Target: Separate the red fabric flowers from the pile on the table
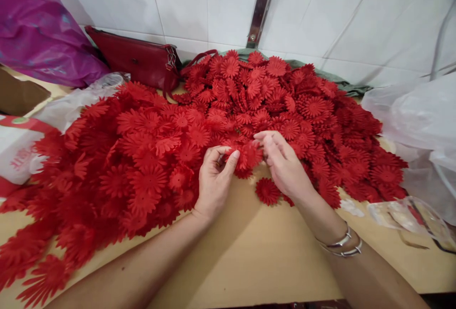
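Note:
A red artificial flower (249, 155) is pinched between the thumb and fingers of my left hand (214, 176). At the flower's right edge is my right hand (283, 164), its thumb and index finger closed together on the petals. The fingertips partly hide what they grip. Just below my right hand, a single red petal piece (268, 191) lies on the table (245, 252). Loose petal layers (142, 176) are heaped at the left, and a denser pile of red petal pieces (313, 109) spreads behind and to the right.
A dark red purse (133, 60) leans on the white tiled wall (185, 0), with a purple bag (39, 29) to its left. Clear plastic bags (420, 114) stand at the right, near a transparent packet (402, 214). At far left lies a red and white package (17, 150).

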Motion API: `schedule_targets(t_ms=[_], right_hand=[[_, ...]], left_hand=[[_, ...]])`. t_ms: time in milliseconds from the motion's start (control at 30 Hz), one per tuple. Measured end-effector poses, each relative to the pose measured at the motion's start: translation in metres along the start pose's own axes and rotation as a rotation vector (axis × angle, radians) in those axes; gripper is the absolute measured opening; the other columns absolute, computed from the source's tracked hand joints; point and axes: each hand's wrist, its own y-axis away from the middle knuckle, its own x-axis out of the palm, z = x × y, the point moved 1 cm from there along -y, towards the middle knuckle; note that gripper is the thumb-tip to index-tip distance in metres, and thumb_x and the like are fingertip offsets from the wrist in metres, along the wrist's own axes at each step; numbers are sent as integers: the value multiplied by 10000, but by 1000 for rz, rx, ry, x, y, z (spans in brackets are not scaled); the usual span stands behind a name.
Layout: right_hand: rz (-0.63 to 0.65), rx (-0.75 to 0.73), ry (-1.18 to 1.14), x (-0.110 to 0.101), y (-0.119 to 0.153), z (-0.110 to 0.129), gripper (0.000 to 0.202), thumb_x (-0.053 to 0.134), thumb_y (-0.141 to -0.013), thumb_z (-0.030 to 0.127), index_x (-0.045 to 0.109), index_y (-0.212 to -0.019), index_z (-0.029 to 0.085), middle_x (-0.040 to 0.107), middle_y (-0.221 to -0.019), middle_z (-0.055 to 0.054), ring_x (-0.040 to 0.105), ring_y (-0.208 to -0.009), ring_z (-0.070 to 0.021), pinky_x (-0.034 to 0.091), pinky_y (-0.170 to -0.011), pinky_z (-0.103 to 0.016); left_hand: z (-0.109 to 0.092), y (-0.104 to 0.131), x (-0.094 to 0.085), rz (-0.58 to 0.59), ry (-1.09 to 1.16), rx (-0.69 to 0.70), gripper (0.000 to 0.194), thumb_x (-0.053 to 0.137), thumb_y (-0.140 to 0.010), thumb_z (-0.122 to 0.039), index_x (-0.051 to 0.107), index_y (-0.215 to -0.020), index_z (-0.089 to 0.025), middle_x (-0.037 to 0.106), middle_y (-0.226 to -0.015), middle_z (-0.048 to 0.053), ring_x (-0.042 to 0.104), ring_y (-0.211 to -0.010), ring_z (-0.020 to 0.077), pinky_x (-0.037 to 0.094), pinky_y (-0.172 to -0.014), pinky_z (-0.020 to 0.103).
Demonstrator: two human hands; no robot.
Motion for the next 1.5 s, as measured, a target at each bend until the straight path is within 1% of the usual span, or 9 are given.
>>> schedule_targets(t_ms=[133, 333, 500, 600, 767, 1000, 1200, 1333, 1500], right_hand=[[169, -6, 43, 5, 4, 2, 296, 784, -858, 381, 632, -1072, 246, 673, -1070, -33, 634, -1018, -179, 528, -930, -311], [-409, -267, 66, -12, -1, 2, 179, 628, -979, 305, 651, -1155, 280, 661, -1215, -62, 638, -1137, -205, 491, -1078, -407], [120, -331, 161, 16, 22, 30, 476, 555, -1023, 264, 508, -1483, 374, 461, -1631, -15, 439, -1511, -261, 380, -1254, -505], [4, -334, 186, 22, 24, 28, 370, 540, -1036, 259, 601, -1395, 326, 564, -1550, -36, 522, -1446, -238, 399, -1245, -494], [-209, -288, 190, 9, 12, 11, 178, 584, -1022, 289, 701, -1150, 249, 758, -1167, -60, 716, -1096, -204, 567, -1013, -419], [13, -593, 372, 16, 24, 32, 196, 613, -971, 167, 716, -1104, 268, 724, -1083, -53, 676, -1073, -210, 537, -995, -400], [-62, -306, 397, 8, 8, 11, 348, 778, -854, 299, 638, -1169, 246, 653, -1152, -72, 639, -1103, -230, 547, -982, -418], [105, -16, 83, 1, 0, -5, 449, 807, -826, 357, 598, -1212, 265, 675, -1143, -54, 670, -1057, -202, 585, -931, -383], [148, -42, 51, -1, 0, -1, 303, 838, -809, 323, 691, -1067, 268, 666, -1164, -38, 647, -1096, -189, 565, -964, -350]], left_hand=[[-7, 2, -1, 27, -11, 18, 187, 701, -914, -384, 704, -969, -206, 651, -1027, 60, 614, -1013, 190, 490, -965, 324], [-10, 5, 0, 103, -60, 36, 222, 580, -994, -339, 758, -1045, -217, 650, -1085, 91, 628, -1021, 209, 542, -913, 344], [-7, 11, 10, 383, -60, 187, 143, 621, -939, -200, 756, -979, -221, 707, -999, 84, 673, -1004, 235, 558, -944, 381], [-5, 14, 12, 484, 3, 117, 205, 605, -945, -187, 719, -1105, -244, 722, -1009, 57, 686, -979, 213, 563, -948, 373], [-1, 7, 8, 340, 153, -70, 291, 693, -922, -268, 661, -1205, -209, 668, -985, 32, 628, -830, 123, 548, -788, 240], [0, -2, 5, 286, 356, -87, 327, 798, -856, -364, 661, -1107, -204, 695, -1060, 55, 652, -925, 139, 565, -859, 262], [1, -3, 3, 189, 423, -156, 394, 859, -791, -352, 652, -1093, -208, 648, -920, -7, 638, -823, 93, 573, -835, 237], [-1, -4, 3, 212, 483, -209, 473, 884, -761, -358, 606, -1114, -208, 679, -895, -21, 660, -768, 80, 573, -815, 236], [-2, -5, 3, 192, 492, -228, 488, 907, -737, -334, 599, -1093, -205, 656, -790, -63, 664, -712, 65, 567, -778, 206]])
